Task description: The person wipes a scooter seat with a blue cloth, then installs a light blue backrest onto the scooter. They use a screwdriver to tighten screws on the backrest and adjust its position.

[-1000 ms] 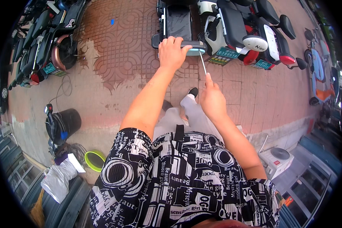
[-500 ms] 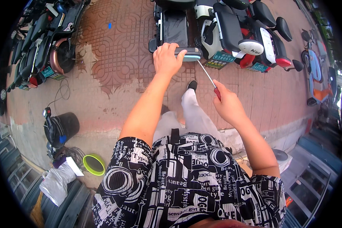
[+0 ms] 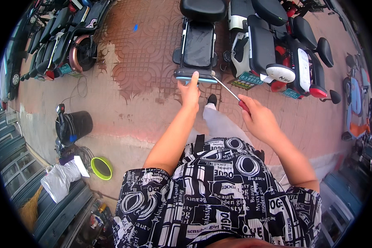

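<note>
My left hand [image 3: 189, 94] grips the near edge of a dark panel with a light-blue lower strip [image 3: 208, 80]. Its thumb lies on top and its fingers curl underneath. That panel is at the end of an electric scooter [image 3: 199, 44], which has a black seat and a dark flat deck. In my right hand [image 3: 259, 120] is a screwdriver [image 3: 229, 89] with a red handle and a long metal shaft. It slants up to the left, its tip at the panel's right end. Whether the tip sits in a screw or a gap is too small to tell.
A parked scooter with a white tail [image 3: 280, 73] stands close on the right, more scooters [image 3: 49, 51] at the left. On the ground at left are a black bucket [image 3: 80, 124], a lime-green basin [image 3: 101, 168] and a silvery bag [image 3: 61, 181]. My shoe [image 3: 212, 99] is below the panel.
My left hand has turned from lying over the panel to thumb on top, fingers below. The screwdriver tip has shifted to the panel's upper right corner. The whole view has tilted, showing more of the scooter.
</note>
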Demonstrator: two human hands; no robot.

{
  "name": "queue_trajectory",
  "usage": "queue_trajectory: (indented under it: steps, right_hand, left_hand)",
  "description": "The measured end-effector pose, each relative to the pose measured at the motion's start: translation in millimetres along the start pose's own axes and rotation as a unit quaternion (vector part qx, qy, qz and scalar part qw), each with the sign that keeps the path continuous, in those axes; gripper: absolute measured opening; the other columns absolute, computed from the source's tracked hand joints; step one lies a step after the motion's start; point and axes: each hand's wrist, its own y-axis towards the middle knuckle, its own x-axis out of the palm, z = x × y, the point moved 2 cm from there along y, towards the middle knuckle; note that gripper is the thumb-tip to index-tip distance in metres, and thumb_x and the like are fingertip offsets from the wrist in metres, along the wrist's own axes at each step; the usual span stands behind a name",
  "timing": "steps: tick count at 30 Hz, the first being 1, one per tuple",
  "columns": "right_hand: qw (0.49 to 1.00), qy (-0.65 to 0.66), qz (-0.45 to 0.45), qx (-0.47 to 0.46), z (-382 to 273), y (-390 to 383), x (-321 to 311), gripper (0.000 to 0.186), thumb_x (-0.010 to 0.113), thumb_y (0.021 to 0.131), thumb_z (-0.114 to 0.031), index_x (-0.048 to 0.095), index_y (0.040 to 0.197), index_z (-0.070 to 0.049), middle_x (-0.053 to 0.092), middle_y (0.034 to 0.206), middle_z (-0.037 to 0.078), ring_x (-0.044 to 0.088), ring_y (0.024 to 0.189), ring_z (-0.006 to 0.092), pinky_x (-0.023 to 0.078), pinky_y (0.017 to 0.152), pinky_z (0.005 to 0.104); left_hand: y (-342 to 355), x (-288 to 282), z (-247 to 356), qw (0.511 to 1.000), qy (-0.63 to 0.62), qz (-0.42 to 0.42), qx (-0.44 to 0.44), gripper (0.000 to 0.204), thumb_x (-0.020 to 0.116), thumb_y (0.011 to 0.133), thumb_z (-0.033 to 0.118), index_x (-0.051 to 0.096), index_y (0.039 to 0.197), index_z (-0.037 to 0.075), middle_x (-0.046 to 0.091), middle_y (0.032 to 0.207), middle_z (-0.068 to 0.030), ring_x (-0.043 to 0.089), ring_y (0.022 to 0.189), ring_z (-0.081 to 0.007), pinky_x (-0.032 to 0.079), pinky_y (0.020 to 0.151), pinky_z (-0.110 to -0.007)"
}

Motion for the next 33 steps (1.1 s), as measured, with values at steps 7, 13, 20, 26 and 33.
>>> queue_trajectory:
  steps: [7,13,20,26,33]
  right_hand:
    - [0.992,-0.017,-0.081,-0.092,7.7,37.1,-33.9,0.040,0.056,0.086,-0.009,0.053,0.126,-0.004,0.064,0.105,0.020,0.062,0.093,0.0391,0.050,0.079,0.0448]
    - [0.972,-0.071,-0.187,-0.126,-10.0,69.5,-68.0,0.038,0.053,0.085,-0.007,0.055,0.123,-0.001,0.064,0.099,0.024,0.062,0.094,0.0399,0.049,0.081,0.0452]
    - [0.938,-0.116,-0.289,-0.152,-28.1,100.9,-86.2,0.036,0.052,0.085,-0.008,0.056,0.120,0.001,0.065,0.097,0.025,0.062,0.093,0.0406,0.049,0.081,0.0450]
    - [0.847,-0.152,-0.495,-0.117,-56.1,116.3,-91.8,0.034,0.052,0.090,-0.011,0.056,0.120,0.002,0.066,0.096,0.020,0.064,0.086,0.0335,0.050,0.077,0.0406]
    - [0.900,-0.097,-0.420,-0.058,-74.8,130.0,-110.2,0.033,0.054,0.089,-0.014,0.058,0.118,0.001,0.066,0.092,0.018,0.065,0.085,0.0308,0.050,0.076,0.0370]
  left_hand:
    - [5.9,3.4,-15.7,0.991,-0.132,-0.028,0.015,0.092,0.079,0.080,0.032,0.020,0.147,0.007,0.052,0.124,-0.0138,0.053,0.102,-0.0202,0.046,0.086,-0.037]
    - [6.6,3.1,-21.9,0.990,-0.134,0.002,0.037,0.092,0.078,0.081,0.031,0.020,0.148,0.007,0.053,0.121,-0.0123,0.053,0.102,-0.0178,0.046,0.087,-0.036]
    - [3.0,6.2,-21.4,0.988,-0.142,0.009,0.065,0.087,0.078,0.081,0.030,0.026,0.147,0.007,0.054,0.120,-0.0120,0.054,0.101,-0.0171,0.047,0.083,-0.032]
    - [1.6,2.7,-18.4,0.984,-0.160,0.009,0.077,0.081,0.078,0.081,0.026,0.031,0.144,0.006,0.054,0.119,-0.0125,0.054,0.103,-0.0175,0.047,0.086,-0.032]
    - [-1.1,0.0,-16.8,0.980,-0.174,0.012,0.098,0.073,0.075,0.083,0.018,0.034,0.141,0.004,0.053,0.118,-0.0118,0.052,0.110,-0.0174,0.047,0.090,-0.031]
